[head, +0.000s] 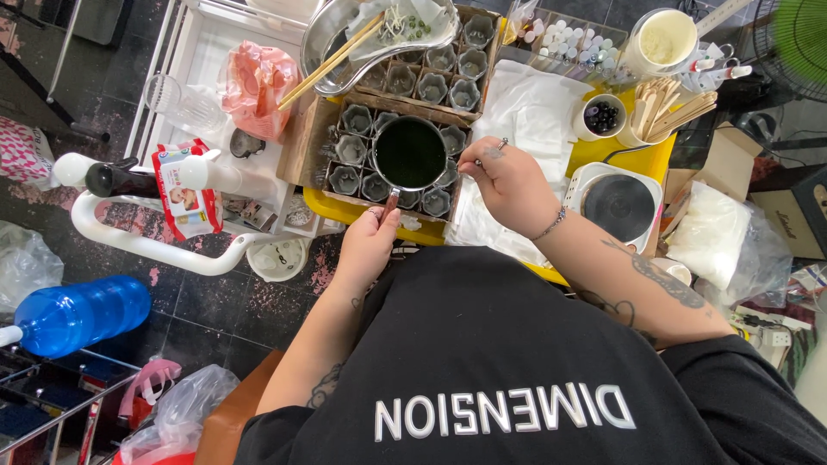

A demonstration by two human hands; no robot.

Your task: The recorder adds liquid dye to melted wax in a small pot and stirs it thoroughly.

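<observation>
Cluttered yellow table (642,159): left hand (369,245) grips saucepan (409,153) handle; right hand (508,181) curled beside.

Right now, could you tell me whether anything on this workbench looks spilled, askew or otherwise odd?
Nothing looks spilled. The left hand holds the small pot of dark green liquid level over the tray of grey moulds. One oddity: the chopsticks lie slanted across the metal bowl, overhanging its rim.

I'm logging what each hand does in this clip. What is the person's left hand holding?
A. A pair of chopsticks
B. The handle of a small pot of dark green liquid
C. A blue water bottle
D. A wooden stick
B: the left hand grips the handle of the small pot of dark green liquid, held over the tray of grey moulds.
</observation>
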